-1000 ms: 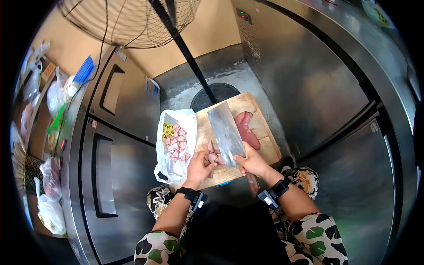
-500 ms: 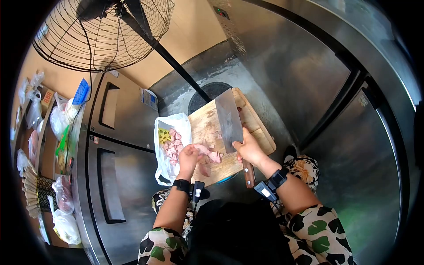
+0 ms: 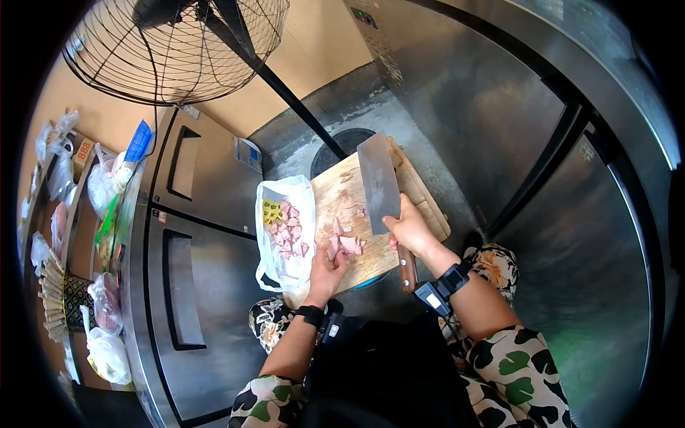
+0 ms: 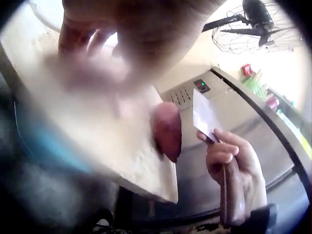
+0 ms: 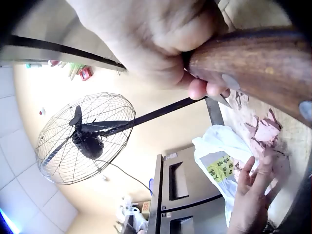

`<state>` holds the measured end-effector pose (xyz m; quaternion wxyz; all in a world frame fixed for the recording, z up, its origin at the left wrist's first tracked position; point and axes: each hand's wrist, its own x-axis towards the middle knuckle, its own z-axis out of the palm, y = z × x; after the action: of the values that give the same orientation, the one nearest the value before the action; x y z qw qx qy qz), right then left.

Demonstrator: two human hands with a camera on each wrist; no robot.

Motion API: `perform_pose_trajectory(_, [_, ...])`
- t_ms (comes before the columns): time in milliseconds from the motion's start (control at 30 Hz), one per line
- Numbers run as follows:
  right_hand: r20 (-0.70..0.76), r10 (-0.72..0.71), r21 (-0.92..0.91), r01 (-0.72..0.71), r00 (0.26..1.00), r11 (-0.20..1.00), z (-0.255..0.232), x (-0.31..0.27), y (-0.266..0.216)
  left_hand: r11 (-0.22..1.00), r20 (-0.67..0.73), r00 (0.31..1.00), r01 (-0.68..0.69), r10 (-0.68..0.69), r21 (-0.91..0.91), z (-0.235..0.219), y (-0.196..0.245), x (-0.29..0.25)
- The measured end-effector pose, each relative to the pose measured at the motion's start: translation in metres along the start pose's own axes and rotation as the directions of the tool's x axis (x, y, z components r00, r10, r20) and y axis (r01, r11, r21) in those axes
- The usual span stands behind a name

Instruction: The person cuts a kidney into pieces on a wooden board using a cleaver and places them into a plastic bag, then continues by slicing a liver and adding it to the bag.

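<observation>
My right hand grips the wooden handle of a cleaver, its broad blade raised over the right part of the cutting board. At the board's near left, my left hand has its fingers at several cut pieces of pink meat. Those fingers look spread and fairly straight in the right wrist view. Beside it lies a white plastic bag, with many meat chunks inside. A larger reddish piece of meat sits near the board's edge, mostly hidden behind the blade in the head view.
A black standing fan rises behind the board, its round base on the floor. Steel cabinets flank the board on the left, and a tall steel unit on the right. Bagged goods sit on shelves at far left.
The left hand first went to the bag's edge with a strip of meat, then came back down to the pieces on the board. The cleaver has shifted right, clear of the cut pieces.
</observation>
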<state>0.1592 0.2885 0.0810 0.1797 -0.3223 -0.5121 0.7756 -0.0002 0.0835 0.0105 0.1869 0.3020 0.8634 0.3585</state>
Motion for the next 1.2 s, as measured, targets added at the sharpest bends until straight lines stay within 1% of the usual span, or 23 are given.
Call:
perform_pose_trajectory(33, [-0.003, -0.012, 0.009, 0.012, 1.0, 1.0, -0.001, -0.001, -0.003, 0.991, 0.001, 0.998, -0.063, 0.063, 0.119, 0.002, 0.003, 0.001])
perform_pose_trajectory(67, [-0.007, -0.015, 0.015, 0.016, 1.0, 1.0, -0.003, 0.0, -0.004, 0.963, -0.03, 0.994, -0.094, 0.105, 0.252, 0.003, 0.004, -0.008])
perform_pose_trajectory(167, [-0.031, -0.022, 0.028, 0.023, 0.999, 0.999, -0.008, 0.0, -0.009, 0.907, -0.024, 0.972, -0.208, 0.233, 0.366, -0.006, 0.023, -0.018])
perform_pose_trajectory(200, [-0.043, -0.022, 0.028, 0.023, 0.999, 0.999, -0.008, -0.002, -0.013, 0.978, -0.016, 0.988, -0.147, 0.151, 0.146, -0.004, 0.014, -0.016])
perform_pose_trajectory(233, [-0.055, -0.021, 0.027, 0.022, 0.998, 0.999, -0.009, -0.004, -0.016, 0.994, 0.013, 0.997, -0.069, 0.07, -0.081, -0.003, 0.001, -0.012])
perform_pose_trajectory(267, [-0.062, -0.028, 0.046, 0.031, 0.998, 0.998, -0.011, -0.004, -0.015, 0.953, 0.058, 0.998, 0.023, -0.005, -0.301, -0.002, -0.012, -0.008])
perform_pose_trajectory(333, [-0.074, -0.041, 0.083, 0.047, 0.996, 0.995, -0.014, -0.003, -0.012, 0.91, 0.1, 0.98, 0.196, -0.171, -0.365, -0.011, -0.013, -0.006])
perform_pose_trajectory(367, [-0.076, -0.046, 0.092, 0.053, 0.996, 0.994, -0.016, -0.003, -0.012, 0.876, 0.125, 0.96, 0.281, -0.252, -0.392, -0.016, -0.013, -0.005])
perform_pose_trajectory(500, [-0.085, -0.034, 0.122, 0.044, 0.996, 0.992, -0.02, -0.01, -0.023, 0.796, 0.134, 0.914, 0.401, -0.383, -0.453, -0.017, 0.003, -0.006])
perform_pose_trajectory(533, [-0.088, -0.025, 0.128, 0.036, 0.996, 0.991, -0.02, -0.012, -0.025, 0.786, 0.138, 0.919, 0.387, -0.369, -0.481, -0.015, -0.003, -0.003])
perform_pose_trajectory(633, [-0.065, -0.02, 0.143, 0.029, 0.998, 0.989, -0.019, -0.009, -0.021, 0.851, 0.185, 0.938, 0.343, -0.292, -0.398, -0.008, -0.006, 0.0])
perform_pose_trajectory(667, [-0.059, -0.016, 0.134, 0.024, 0.998, 0.991, -0.019, -0.009, -0.02, 0.871, 0.158, 0.945, 0.325, -0.286, -0.369, -0.008, -0.006, -0.001])
perform_pose_trajectory(733, [-0.051, -0.006, 0.118, 0.012, 0.999, 0.993, -0.019, -0.011, -0.022, 0.907, 0.108, 0.957, 0.289, -0.269, -0.306, -0.01, 0.01, -0.003])
perform_pose_trajectory(833, [-0.024, 0.013, 0.11, -0.01, 1.0, 0.994, -0.021, -0.015, -0.025, 0.84, 0.15, 0.953, 0.304, -0.264, -0.45, -0.023, 0.019, 0.016])
perform_pose_trajectory(867, [-0.024, 0.014, 0.12, -0.011, 1.0, 0.993, -0.022, -0.015, -0.022, 0.822, 0.165, 0.945, 0.326, -0.281, -0.468, -0.028, 0.027, 0.025])
perform_pose_trajectory(900, [-0.022, 0.012, 0.13, -0.009, 1.0, 0.991, -0.022, -0.014, -0.02, 0.778, 0.157, 0.956, 0.292, -0.246, -0.557, -0.028, 0.036, 0.035])
perform_pose_trajectory(967, [-0.032, 0.007, 0.122, -0.003, 0.999, 0.993, -0.021, -0.011, -0.018, 0.772, 0.137, 0.964, 0.263, -0.226, -0.579, -0.026, 0.041, 0.059])
perform_pose_trajectory(1067, [-0.065, 0.003, 0.084, 0.002, 0.998, 0.996, -0.022, -0.008, -0.012, 0.815, 0.058, 0.972, 0.223, -0.228, -0.534, -0.019, 0.029, 0.086])
perform_pose_trajectory(1100, [-0.074, 0.001, 0.081, 0.005, 0.997, 0.997, -0.022, -0.008, -0.01, 0.926, -0.005, 0.983, 0.17, -0.182, -0.336, -0.017, 0.015, 0.091])
perform_pose_trajectory(1133, [-0.083, -0.001, 0.078, 0.007, 0.997, 0.997, -0.022, -0.008, -0.009, 0.986, -0.056, 0.991, 0.115, -0.123, -0.117, -0.017, 0.0, 0.093])
perform_pose_trajectory(1167, [-0.074, 0.013, 0.072, -0.008, 0.997, 0.997, -0.021, -0.009, -0.009, 0.992, -0.094, 0.994, 0.063, -0.053, 0.111, -0.016, -0.016, 0.093])
perform_pose_trajectory(1200, [-0.065, 0.029, 0.067, -0.024, 0.997, 0.997, -0.02, -0.01, -0.009, 0.957, -0.087, 0.996, 0.019, 0.007, 0.288, -0.018, 0.002, 0.075])
